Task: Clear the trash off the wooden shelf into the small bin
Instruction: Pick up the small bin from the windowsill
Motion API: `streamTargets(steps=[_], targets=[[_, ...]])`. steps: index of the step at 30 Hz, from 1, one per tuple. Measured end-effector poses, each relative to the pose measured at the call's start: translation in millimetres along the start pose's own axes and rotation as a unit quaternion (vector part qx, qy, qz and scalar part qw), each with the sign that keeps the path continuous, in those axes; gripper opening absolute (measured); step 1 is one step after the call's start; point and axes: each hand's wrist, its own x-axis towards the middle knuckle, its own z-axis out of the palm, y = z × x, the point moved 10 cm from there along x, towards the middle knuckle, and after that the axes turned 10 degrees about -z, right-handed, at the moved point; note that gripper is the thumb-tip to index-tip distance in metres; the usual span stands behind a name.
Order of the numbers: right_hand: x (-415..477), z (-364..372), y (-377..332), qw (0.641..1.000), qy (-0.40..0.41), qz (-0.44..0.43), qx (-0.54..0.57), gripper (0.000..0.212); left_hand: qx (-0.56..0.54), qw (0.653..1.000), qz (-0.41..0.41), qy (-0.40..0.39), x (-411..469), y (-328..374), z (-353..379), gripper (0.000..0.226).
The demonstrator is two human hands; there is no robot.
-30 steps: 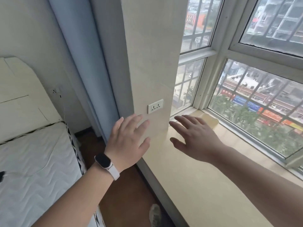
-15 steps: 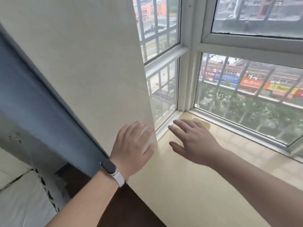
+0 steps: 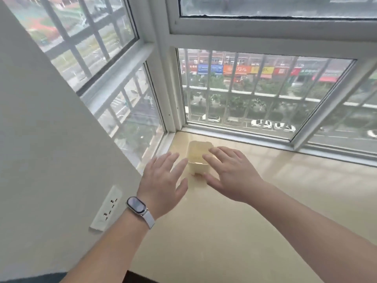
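A small pale-yellow bin (image 3: 196,158) stands upright in the far left corner of the glossy cream ledge (image 3: 234,231), below the window. My left hand (image 3: 163,181), with a watch on its wrist, hovers open just left of the bin, fingers spread. My right hand (image 3: 230,173) is open too, fingers spread, reaching over the bin's right side and hiding part of its rim. Neither hand holds anything. No trash and no wooden shelf are in view.
A pale wall panel (image 3: 51,160) with a white power socket (image 3: 106,209) rises on the left. White-framed windows (image 3: 255,94) with outer bars close off the back and left of the ledge. The ledge runs on to the right.
My view has swung right and down from the bed and wall panel onto the ledge corner. The bin has come fully into view, and both open hands have moved forward up to it.
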Motion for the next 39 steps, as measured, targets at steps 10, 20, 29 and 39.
streamTargets(steps=[10,20,29,39], targets=[[39,97,77,0.993,-0.013,0.097,0.062,0.055,-0.126,0.989,-0.004,-0.080,65,-28,148,0.043],[60,210,159,0.959,-0.003,0.218,0.180,0.060,-0.341,0.852,-0.306,-0.253,64,-48,321,0.039],[48,295,192,0.880,0.027,0.328,0.343,0.059,-0.594,0.543,-0.536,-0.256,57,-38,411,0.030],[49,326,195,0.833,0.068,0.347,0.426,0.059,-0.654,0.495,-0.537,-0.199,60,-40,430,0.015]])
